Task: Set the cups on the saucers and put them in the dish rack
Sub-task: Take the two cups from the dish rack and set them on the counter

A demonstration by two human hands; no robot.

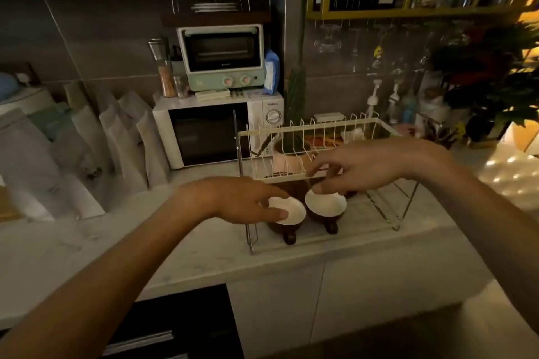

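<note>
**Both cups going into the rack**

The left hand (242,202) pinches the rim of a glossy brown cup with a white inside (284,214), thumb and fingers on opposite sides. The right hand (364,167) pinches the rim of a matching brown cup (325,207) just beside it. Both sit at the front edge of the white wire dish rack (320,125) on the pale marble counter (145,242), handles toward the person. Dark saucers beneath are likely, but shadow hides them. Next, I judge, comes letting go without tipping the cups.

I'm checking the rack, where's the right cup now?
In the head view, the right cup sits inside the rack, beside the left cup, under the right hand.
</note>
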